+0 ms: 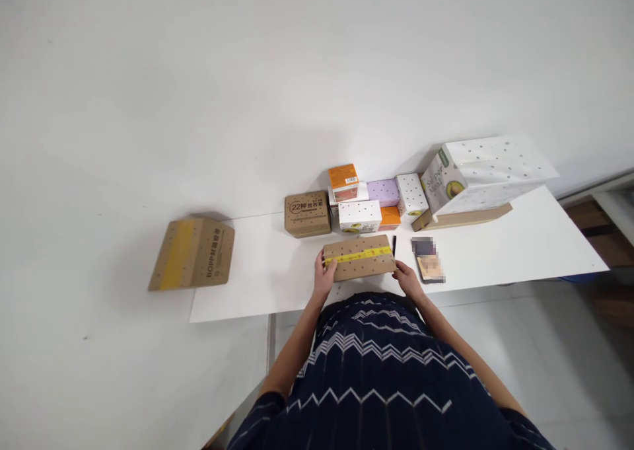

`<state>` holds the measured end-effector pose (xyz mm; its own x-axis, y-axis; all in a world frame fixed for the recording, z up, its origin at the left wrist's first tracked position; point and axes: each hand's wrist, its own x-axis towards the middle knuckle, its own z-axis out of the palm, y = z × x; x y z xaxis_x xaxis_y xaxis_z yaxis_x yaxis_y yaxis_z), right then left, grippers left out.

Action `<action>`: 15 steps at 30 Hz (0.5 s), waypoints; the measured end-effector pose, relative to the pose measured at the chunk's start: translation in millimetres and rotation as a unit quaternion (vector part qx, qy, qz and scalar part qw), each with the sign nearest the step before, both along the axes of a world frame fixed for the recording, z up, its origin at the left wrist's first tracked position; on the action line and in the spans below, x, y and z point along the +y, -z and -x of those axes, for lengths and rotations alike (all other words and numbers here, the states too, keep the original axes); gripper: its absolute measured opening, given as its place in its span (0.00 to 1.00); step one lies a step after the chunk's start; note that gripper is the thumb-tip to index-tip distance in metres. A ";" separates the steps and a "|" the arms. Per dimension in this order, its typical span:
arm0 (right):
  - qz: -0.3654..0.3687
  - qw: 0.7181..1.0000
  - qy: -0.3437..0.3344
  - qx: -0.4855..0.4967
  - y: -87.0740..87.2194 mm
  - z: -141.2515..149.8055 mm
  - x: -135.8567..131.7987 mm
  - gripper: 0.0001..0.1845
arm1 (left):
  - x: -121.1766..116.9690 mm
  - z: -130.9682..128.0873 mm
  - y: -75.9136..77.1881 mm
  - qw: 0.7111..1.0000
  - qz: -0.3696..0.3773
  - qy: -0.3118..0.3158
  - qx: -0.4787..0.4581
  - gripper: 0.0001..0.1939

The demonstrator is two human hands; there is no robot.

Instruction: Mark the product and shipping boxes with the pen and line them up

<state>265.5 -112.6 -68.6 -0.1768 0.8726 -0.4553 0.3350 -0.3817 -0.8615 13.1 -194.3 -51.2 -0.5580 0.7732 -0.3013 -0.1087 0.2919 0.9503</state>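
Between my two hands is a brown cardboard box (359, 267) with yellow tape along its top and small dark dots over it. My left hand (324, 273) grips its left end, thumb on the top face. At the right end, my right hand (406, 279) has its fingers closed on the lower corner, partly tucked out of sight. Just beyond that corner lies a thin black object (394, 245), perhaps a pen. To the right of it a phone-like item (428, 260), blurred by pixels, rests on the table.
The white table (267, 285) runs along a wall. At its left end stands a taped carton (193, 253). Behind the held box are a brown box (307, 215), an orange box (343, 182), a purple box (383, 191) and white boxes (412, 195). A large white carton (488, 172) stands right.
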 end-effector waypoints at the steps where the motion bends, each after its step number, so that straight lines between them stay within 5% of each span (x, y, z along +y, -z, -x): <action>1: 0.007 1.000 0.005 0.006 1.0 0.4 0.5 0.26 | 1.5 -0.9 1.6 1.000 0.000 -0.003 0.016 0.30; 11: 0.045 0.993 0.069 0.085 1.4 6.4 14.1 0.26 | 22.4 -5.0 7.5 0.996 0.002 0.001 0.092 0.30; 15: 0.000 0.996 0.041 -0.073 2.7 -1.8 27.2 0.24 | 24.9 -5.0 3.9 0.995 -0.003 0.010 0.096 0.30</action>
<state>267.3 -85.4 -71.3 -0.0369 0.8814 -0.4709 0.4254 -0.4125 -0.8055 18.1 -169.4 -55.1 -0.5892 0.7865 -0.1852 0.0813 0.2857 0.9549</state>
